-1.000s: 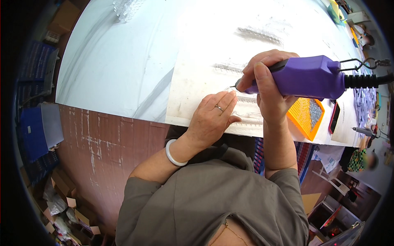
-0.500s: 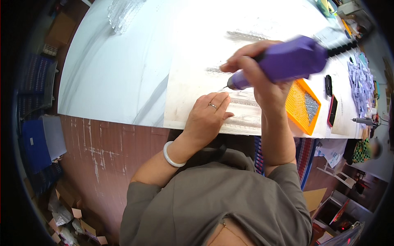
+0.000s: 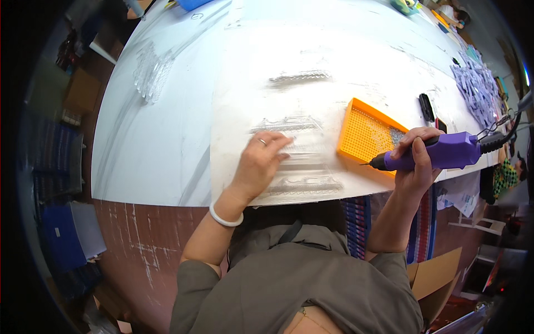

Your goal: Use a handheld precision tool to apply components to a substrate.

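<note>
My right hand (image 3: 417, 156) is wrapped round a purple electric screwdriver (image 3: 450, 151), its thin bit pointing left above the near edge of an orange perforated tray (image 3: 356, 131). Small silvery screws (image 3: 396, 135) lie in the tray's right part. Over the pale work sheet, my left hand (image 3: 257, 164) has its thumb and fingers closed about a clear plastic strip (image 3: 300, 146); the exact grip is hard to see. More transparent toothed pieces lie around it: one beyond the fingers (image 3: 286, 123), one near the front edge (image 3: 306, 185), and another farther back (image 3: 300, 76).
A pile of clear strips (image 3: 153, 75) lies on the left of the table. To the right are a black object (image 3: 426, 107) and a heap of pale purple pieces (image 3: 475, 89). A black cable (image 3: 492, 146) runs from the screwdriver. A blue container (image 3: 192, 3) stands at the far edge.
The screwdriver has moved right and nearer me, from beside my left hand to over the orange tray. My left hand has lifted from lying flat and bent its fingers. The view has shifted.
</note>
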`<state>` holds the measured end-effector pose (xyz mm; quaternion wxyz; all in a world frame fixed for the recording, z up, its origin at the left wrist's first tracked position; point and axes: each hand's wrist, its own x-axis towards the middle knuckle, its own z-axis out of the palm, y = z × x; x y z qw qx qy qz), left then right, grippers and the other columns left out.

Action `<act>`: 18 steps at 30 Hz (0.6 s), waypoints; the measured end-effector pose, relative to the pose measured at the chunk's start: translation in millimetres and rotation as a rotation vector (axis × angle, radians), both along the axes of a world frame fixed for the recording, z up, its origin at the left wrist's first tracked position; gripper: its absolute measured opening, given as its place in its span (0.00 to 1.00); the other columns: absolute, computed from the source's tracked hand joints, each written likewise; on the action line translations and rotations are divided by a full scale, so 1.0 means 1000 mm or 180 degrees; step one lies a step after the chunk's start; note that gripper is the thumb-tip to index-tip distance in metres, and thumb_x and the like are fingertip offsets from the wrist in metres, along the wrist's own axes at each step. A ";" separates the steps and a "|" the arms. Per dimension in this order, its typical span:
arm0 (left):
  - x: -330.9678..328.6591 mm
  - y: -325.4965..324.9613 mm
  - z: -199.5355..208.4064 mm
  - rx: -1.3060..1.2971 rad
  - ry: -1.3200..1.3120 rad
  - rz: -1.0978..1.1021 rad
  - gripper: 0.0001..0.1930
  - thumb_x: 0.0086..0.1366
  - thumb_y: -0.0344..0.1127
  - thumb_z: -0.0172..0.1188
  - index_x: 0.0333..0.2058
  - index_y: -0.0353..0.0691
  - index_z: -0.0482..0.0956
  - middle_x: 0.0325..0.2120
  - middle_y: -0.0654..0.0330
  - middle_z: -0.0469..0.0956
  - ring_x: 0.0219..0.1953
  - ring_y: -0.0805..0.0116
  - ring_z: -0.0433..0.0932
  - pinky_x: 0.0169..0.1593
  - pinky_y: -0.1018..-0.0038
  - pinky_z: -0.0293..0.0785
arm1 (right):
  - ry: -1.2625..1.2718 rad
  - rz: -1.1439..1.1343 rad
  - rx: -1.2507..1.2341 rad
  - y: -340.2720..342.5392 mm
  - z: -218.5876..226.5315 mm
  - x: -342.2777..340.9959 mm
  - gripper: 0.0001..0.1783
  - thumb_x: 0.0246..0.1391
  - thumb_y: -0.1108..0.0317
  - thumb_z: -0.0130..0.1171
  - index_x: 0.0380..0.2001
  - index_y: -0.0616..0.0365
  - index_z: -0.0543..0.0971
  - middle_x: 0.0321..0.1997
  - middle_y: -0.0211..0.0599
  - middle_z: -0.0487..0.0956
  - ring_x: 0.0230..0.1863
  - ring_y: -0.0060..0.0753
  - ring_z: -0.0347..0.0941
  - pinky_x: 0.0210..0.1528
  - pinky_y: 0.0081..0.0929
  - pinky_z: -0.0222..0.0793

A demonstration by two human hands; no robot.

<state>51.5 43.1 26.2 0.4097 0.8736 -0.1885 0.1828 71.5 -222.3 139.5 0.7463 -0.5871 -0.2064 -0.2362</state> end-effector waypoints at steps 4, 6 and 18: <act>0.035 0.009 0.007 0.0543 -0.0451 0.0450 0.19 0.49 0.24 0.68 0.43 0.39 0.81 0.42 0.55 0.78 0.46 0.56 0.75 0.49 0.67 0.75 | 0.0302 -0.0517 0.0008 -0.018 -0.002 -0.006 0.05 0.50 0.81 0.58 0.31 0.64 0.74 0.26 0.41 0.78 0.19 0.26 0.75 0.25 0.19 0.73; 0.034 0.017 0.008 0.0729 -0.0400 0.0436 0.20 0.49 0.25 0.68 0.43 0.39 0.81 0.43 0.55 0.78 0.47 0.56 0.75 0.50 0.66 0.75 | 0.0360 -0.0642 -0.0147 -0.027 -0.003 -0.001 0.03 0.50 0.81 0.57 0.30 0.64 0.76 0.26 0.40 0.79 0.20 0.26 0.76 0.26 0.18 0.73; -0.046 -0.032 0.154 -0.1923 -0.0382 -0.2761 0.14 0.63 0.36 0.58 0.47 0.42 0.76 0.41 0.61 0.78 0.45 0.59 0.74 0.48 0.63 0.72 | 0.0234 -0.0886 -0.0335 -0.054 -0.023 0.009 0.00 0.52 0.79 0.57 0.29 0.66 0.76 0.27 0.42 0.80 0.25 0.29 0.78 0.31 0.23 0.76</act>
